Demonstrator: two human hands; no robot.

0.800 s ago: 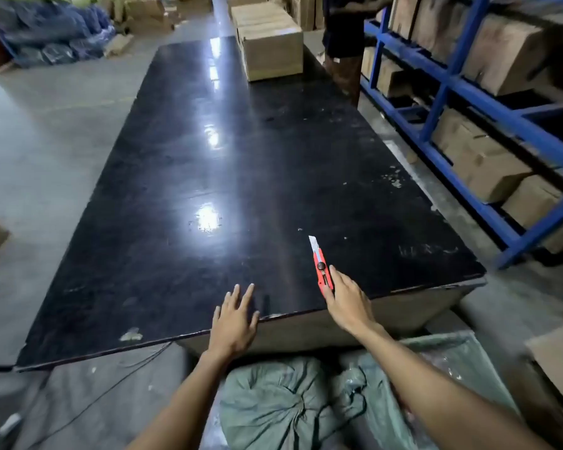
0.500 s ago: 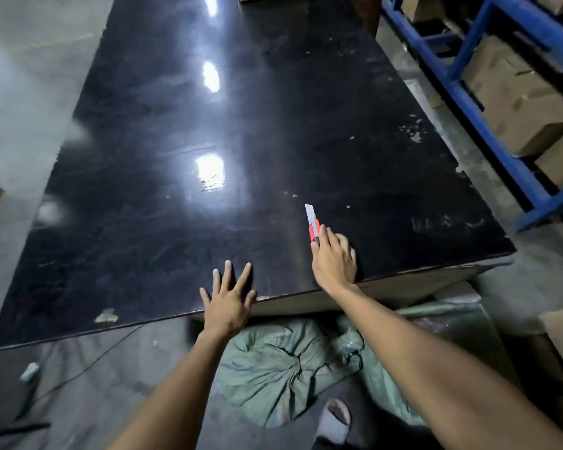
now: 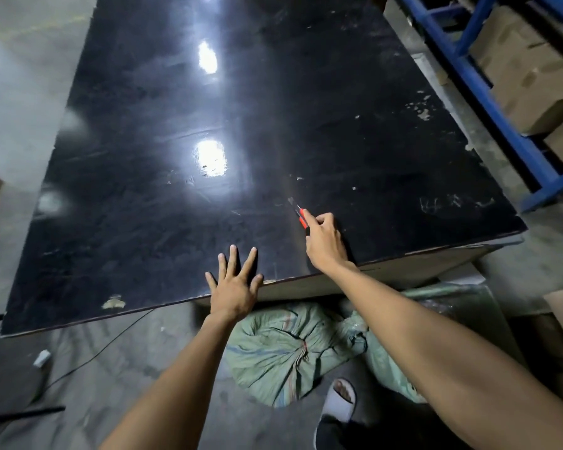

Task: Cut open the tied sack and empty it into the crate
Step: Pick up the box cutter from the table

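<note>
A red utility knife [image 3: 300, 216] with its blade out lies on the black table [image 3: 176, 190] near the front edge. My right hand [image 3: 325, 241] is closed around its handle, with only the red tip and blade showing past my fingers. My left hand [image 3: 234, 284] rests flat on the table's front edge, fingers spread, holding nothing. A green woven sack [image 3: 283, 349], tied shut at its neck with red string, lies on the floor below the table edge between my arms. No crate is in view.
A second green sack [image 3: 390, 368] lies to the right of the first, partly behind my right arm. Blue shelving [image 3: 488, 89] with cardboard boxes [image 3: 530, 76] stands at the right. A black cable [image 3: 88, 358] crosses the floor at the left. My sandalled foot [image 3: 340, 401] is beside the sack.
My right hand has slid forward over the knife and closed on its handle. The camera has tilted down and nearer, showing more of the sack and my foot. My left hand stays on the edge.
</note>
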